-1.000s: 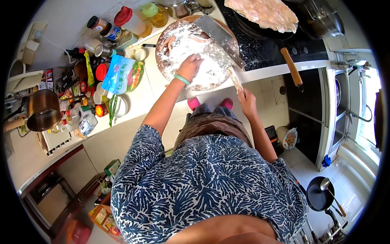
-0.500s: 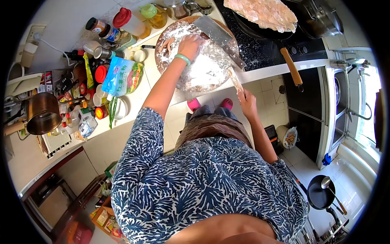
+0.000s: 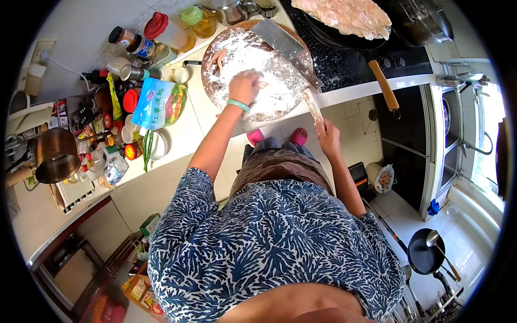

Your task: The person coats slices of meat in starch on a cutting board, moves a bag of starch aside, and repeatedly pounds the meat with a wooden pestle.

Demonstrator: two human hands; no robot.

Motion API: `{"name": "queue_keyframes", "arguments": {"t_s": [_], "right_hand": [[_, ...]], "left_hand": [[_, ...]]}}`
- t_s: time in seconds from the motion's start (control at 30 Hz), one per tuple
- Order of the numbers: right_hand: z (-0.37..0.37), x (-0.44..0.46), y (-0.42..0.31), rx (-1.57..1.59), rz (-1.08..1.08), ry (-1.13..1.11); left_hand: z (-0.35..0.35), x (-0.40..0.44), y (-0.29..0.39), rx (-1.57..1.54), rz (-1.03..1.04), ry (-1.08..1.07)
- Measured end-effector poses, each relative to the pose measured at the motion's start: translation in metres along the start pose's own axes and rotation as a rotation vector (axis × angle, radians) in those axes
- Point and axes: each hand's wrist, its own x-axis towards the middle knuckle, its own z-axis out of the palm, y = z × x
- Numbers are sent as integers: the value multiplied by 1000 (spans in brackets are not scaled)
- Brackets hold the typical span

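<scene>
My right hand (image 3: pixel 327 134) is wrapped round the wooden handle of a cleaver (image 3: pixel 278 40), whose wide metal blade lies across the right side of a round wooden cutting board (image 3: pixel 206 89). White powder (image 3: pixel 274 89) covers much of the board. My left hand (image 3: pixel 245 87), with a pale green bangle at the wrist, is down over the powder left of the blade. Its fingers are blurred and partly lost in the white, so I cannot tell whether they hold anything. A pinkish strip of meat (image 3: pixel 218 57) lies near the board's upper left edge.
Flat pale pink pieces (image 3: pixel 344 17) are heaped on a round plate or pan over the black stove (image 3: pixel 344 70). A wooden pan handle (image 3: pixel 383 83) juts past the counter edge. Left of the board stand a blue powder bag (image 3: pixel 156 102), a red-lidded jug (image 3: pixel 167 31) and several jars.
My left hand has moved down the board, towards my body, away from the meat strip. My right hand and the cleaver have stayed nearly in place.
</scene>
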Motion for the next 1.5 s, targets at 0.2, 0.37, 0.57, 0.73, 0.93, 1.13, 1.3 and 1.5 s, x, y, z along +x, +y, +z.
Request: {"name": "queue_keyframes", "arguments": {"t_s": [0.2,0.37,0.57,0.73,0.93,1.13,1.3,1.5], "right_hand": [[4,10,0,-30,-52,-24],[9,9,-14,5,-48,-38],[11,13,-15,-11,-51,-71],[8,13,-16,26,-39,-42],[9,15,-6,-46,-81,-44],[10,16,-18,-69,-77,-90],[7,17,-20,5,-74,-71],[7,15,-13,-28,-28,-60]], "left_hand": [[-26,-16,-20,66,43,-102],[-7,-12,-15,-165,-139,-75],[1,0,7,-90,39,-172],[-17,-2,-8,-379,-356,-215],[-25,-6,4,-129,-175,36],[13,-17,15,-115,136,-32],[-9,-27,1,-53,294,-140],[13,-15,7,-135,343,-135]]}}
